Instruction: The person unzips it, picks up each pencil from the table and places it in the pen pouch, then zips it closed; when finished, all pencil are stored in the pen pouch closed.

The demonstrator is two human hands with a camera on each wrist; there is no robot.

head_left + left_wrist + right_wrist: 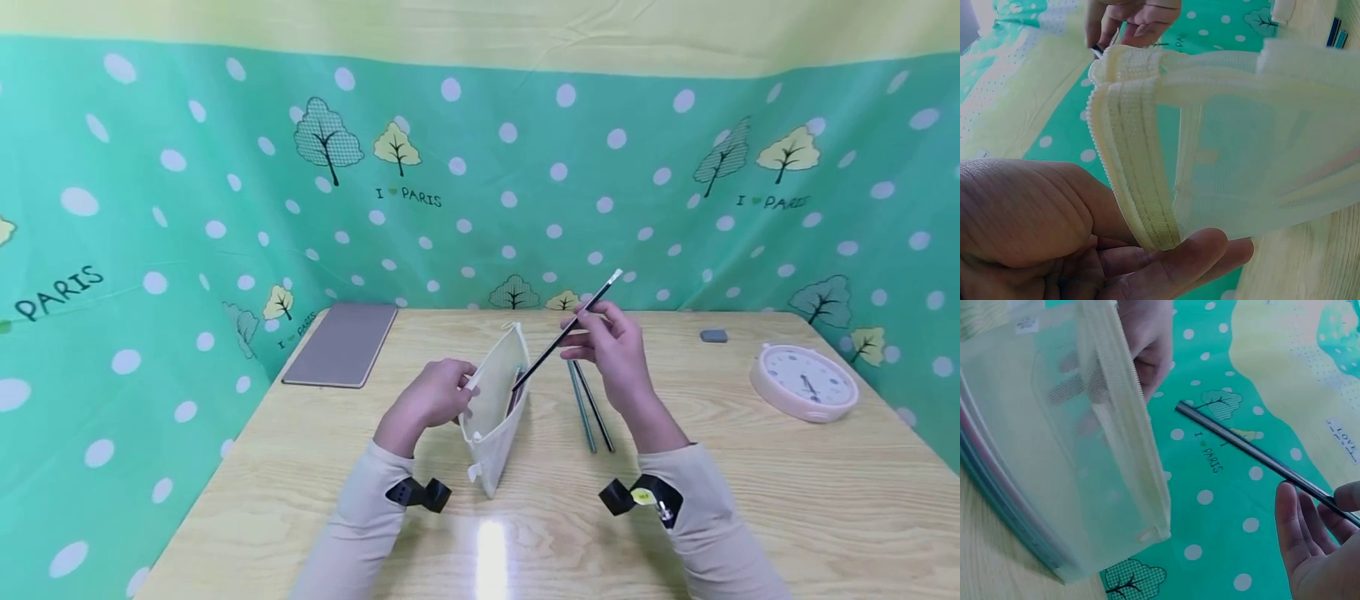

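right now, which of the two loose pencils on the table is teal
The left pencil of the pair, as the head view shows them; its blue-green colour sets it apart from the black pencil to its right.

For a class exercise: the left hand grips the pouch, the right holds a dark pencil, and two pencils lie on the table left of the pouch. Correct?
No: those two pencils lie right of the pouch, as the head view shows. The left hand grips the pouch and the right hand holds a dark pencil, as stated.
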